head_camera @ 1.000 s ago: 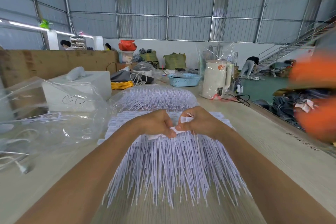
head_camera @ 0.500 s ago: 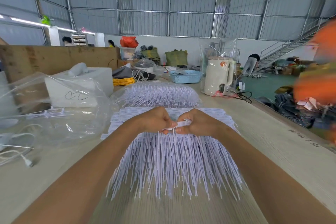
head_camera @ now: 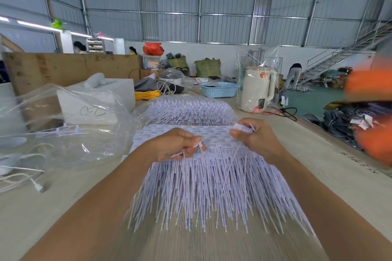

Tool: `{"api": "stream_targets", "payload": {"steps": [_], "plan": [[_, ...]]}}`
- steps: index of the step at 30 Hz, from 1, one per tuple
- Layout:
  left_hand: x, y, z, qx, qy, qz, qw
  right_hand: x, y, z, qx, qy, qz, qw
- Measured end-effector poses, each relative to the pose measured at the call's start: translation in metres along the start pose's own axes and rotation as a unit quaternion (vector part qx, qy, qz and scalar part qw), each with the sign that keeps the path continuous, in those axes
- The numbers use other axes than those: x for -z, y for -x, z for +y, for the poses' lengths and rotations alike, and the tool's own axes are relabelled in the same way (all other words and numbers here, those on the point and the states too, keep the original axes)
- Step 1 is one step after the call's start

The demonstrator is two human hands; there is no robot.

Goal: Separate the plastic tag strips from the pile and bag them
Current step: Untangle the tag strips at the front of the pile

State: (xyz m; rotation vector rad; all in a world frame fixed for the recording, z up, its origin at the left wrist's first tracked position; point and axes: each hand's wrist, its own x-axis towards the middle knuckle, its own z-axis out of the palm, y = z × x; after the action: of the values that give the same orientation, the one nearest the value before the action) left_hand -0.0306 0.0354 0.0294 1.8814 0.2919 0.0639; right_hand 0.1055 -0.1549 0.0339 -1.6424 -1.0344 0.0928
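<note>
Pile of white plastic tag strips (head_camera: 212, 186) spread flat on the table (head_camera: 318, 176), stems fanned toward the viewer, flat label ends at the far side. Left hand (head_camera: 178, 146) curled, pinching a small white tag end at the pile's far edge. Right hand (head_camera: 254, 133) raised just above the pile, gripping a separated tag strip (head_camera: 241, 128), thin stems trailing down. Filled clear bag (head_camera: 186, 110) just behind the pile; open clear bag (head_camera: 63, 121) to the left.

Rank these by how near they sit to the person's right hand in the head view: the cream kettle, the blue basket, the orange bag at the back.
From the right hand:
1. Cream kettle, just beyond it on the table.
2. Blue basket, farther back and leftward.
3. Orange bag, far back by the wall.
</note>
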Motion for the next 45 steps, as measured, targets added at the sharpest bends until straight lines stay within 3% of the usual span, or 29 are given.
{"api": "stream_targets", "payload": {"steps": [4,12,17,21,27,30,32,36,37,40,42,45], "plan": [[-0.008,-0.002,0.01,-0.022,-0.105,0.016,0.994,-0.002,-0.006,-0.008,-0.05,-0.033,-0.009,0.998],[-0.019,-0.008,0.022,-0.067,-0.185,0.025,0.98,-0.027,-0.016,-0.019,-0.052,0.03,-0.171,0.983],[-0.016,-0.007,0.022,-0.076,-0.134,0.054,0.987,-0.027,-0.018,-0.016,-0.048,0.085,-0.175,0.98],[-0.011,-0.008,0.018,-0.081,-0.099,0.082,0.988,-0.023,-0.018,-0.007,-0.046,0.058,-0.12,0.99],[-0.017,-0.009,0.012,-0.095,-0.059,0.108,0.988,-0.032,-0.021,-0.009,-0.071,0.094,-0.143,0.983],[-0.02,-0.01,0.011,-0.094,-0.004,0.121,0.988,-0.034,-0.02,-0.011,-0.042,0.092,-0.126,0.987],[-0.02,-0.012,0.01,-0.052,0.054,0.138,0.988,-0.038,-0.015,-0.012,0.026,0.136,-0.103,0.985],[-0.012,-0.012,0.005,0.045,0.115,0.158,0.98,-0.044,-0.001,-0.025,0.21,0.302,-0.005,0.93],[-0.009,-0.011,0.003,0.041,0.104,0.17,0.979,-0.04,-0.001,-0.029,0.198,0.277,-0.009,0.94],[-0.007,-0.007,0.005,-0.033,0.074,0.172,0.982,-0.018,-0.005,-0.042,0.037,0.078,-0.08,0.993],[-0.013,-0.004,0.013,-0.086,0.075,0.154,0.981,-0.012,-0.007,-0.044,-0.022,0.029,-0.1,0.994],[-0.026,-0.003,0.029,-0.146,0.103,0.141,0.974,-0.024,-0.01,-0.042,-0.044,-0.029,-0.071,0.996]]}}
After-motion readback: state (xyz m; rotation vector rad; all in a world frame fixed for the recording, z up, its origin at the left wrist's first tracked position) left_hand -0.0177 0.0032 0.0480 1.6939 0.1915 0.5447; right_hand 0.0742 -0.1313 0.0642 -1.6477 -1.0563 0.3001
